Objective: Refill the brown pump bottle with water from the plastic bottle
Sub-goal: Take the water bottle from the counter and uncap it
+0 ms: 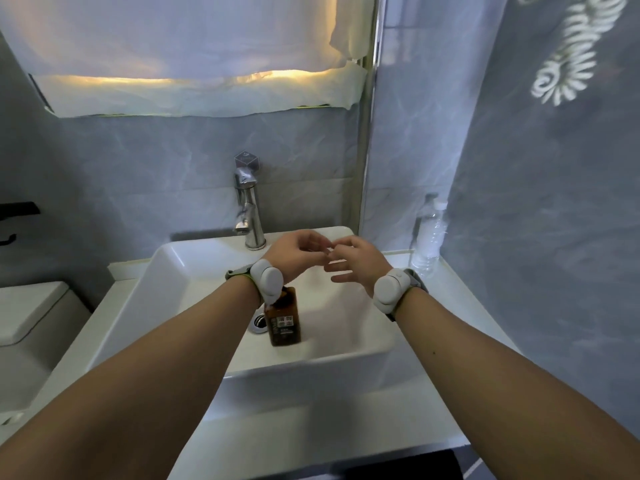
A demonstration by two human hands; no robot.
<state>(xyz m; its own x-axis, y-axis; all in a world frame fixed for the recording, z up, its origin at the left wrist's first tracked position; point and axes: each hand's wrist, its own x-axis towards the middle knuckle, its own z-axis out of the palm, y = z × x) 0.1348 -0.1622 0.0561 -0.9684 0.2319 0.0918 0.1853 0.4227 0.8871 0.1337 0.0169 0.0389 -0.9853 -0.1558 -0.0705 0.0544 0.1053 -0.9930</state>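
The brown pump bottle [284, 320] stands upright in the white sink basin [166, 271], next to the drain; its top is hidden behind my left wrist. The clear plastic bottle [430, 237] stands upright with its white cap on at the back right corner of the counter, against the wall. My left hand [294, 252] and my right hand [356, 261] hover together above the basin, fingertips meeting, well above the brown bottle. I see nothing held in either hand. Both wrists wear grey bands.
A chrome faucet [247, 216] rises at the back of the sink. The drain [259, 322] lies just left of the brown bottle. A toilet tank [31, 327] stands to the left. A tiled wall closes off the right side.
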